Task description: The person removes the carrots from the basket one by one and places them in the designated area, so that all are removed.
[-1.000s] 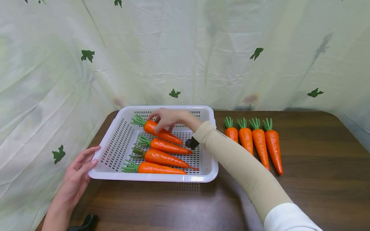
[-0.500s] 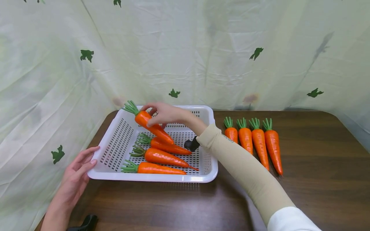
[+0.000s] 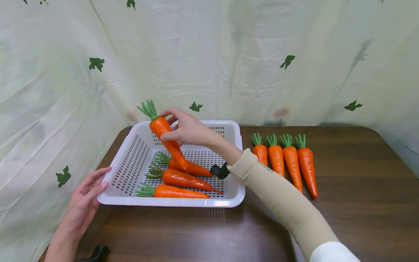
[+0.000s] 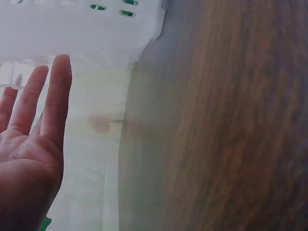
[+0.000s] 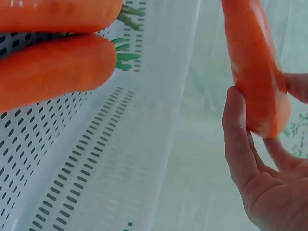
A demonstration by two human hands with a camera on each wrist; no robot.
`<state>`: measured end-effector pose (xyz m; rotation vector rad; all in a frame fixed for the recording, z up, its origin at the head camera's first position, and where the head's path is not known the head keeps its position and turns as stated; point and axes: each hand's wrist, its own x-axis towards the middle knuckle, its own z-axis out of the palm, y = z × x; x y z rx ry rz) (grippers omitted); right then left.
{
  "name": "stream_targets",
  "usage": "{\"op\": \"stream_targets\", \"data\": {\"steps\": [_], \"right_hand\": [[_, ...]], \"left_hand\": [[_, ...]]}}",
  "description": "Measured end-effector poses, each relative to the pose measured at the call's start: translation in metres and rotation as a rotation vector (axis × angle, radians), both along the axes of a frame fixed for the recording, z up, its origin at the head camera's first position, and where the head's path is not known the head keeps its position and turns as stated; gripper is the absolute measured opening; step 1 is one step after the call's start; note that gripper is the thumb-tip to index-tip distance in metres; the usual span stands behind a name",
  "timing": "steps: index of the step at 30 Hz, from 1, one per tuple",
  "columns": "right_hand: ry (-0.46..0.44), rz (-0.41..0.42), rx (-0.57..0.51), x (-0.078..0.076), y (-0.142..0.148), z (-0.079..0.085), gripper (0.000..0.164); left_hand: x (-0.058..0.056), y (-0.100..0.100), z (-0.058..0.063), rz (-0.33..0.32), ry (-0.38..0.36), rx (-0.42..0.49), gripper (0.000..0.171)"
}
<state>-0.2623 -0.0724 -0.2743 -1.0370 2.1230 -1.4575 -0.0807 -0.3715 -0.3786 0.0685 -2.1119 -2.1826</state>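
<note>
My right hand [image 3: 188, 127] pinches an orange carrot [image 3: 162, 127] near its thick end, fingers and thumb on opposite sides. The carrot is tilted, green stalks up and tip down, above the white perforated basket [image 3: 154, 201]; its tip overlaps a carrot [image 3: 196, 169] lying inside. Two more carrots lie nearer the front of the basket, the middle carrot [image 3: 186, 179] and the front carrot [image 3: 180, 191]. At the basket's left front corner, my left hand [image 3: 82, 203] touches the rim with extended fingers; in the left wrist view its fingers [image 4: 60, 96] are straight against the outer wall.
Several carrots [image 3: 306, 163] lie in a row on the brown wooden table [image 3: 360, 203], right of the basket, partly covered by my right sleeve [image 3: 278, 196]. A pale curtain [image 3: 209, 54] hangs behind. A black object [image 3: 98, 253] shows at the bottom left.
My right hand has lifted the rearmost carrot from the basket floor, up and slightly left, turning it steeper. My left hand stays at the basket's corner.
</note>
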Motion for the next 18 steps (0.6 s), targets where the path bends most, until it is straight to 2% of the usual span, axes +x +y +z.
{"op": "stream_targets", "data": {"steps": [8, 18], "right_hand": [[-0.017, -0.050, -0.073, 0.012, 0.009, 0.008, 0.055], [0.036, -0.016, -0.041, 0.031, 0.025, 0.030, 0.057]], "left_hand": [[-0.003, 0.000, -0.002, -0.008, 0.003, -0.007, 0.043], [-0.004, -0.004, -0.004, -0.006, -0.006, 0.011, 0.044]]}}
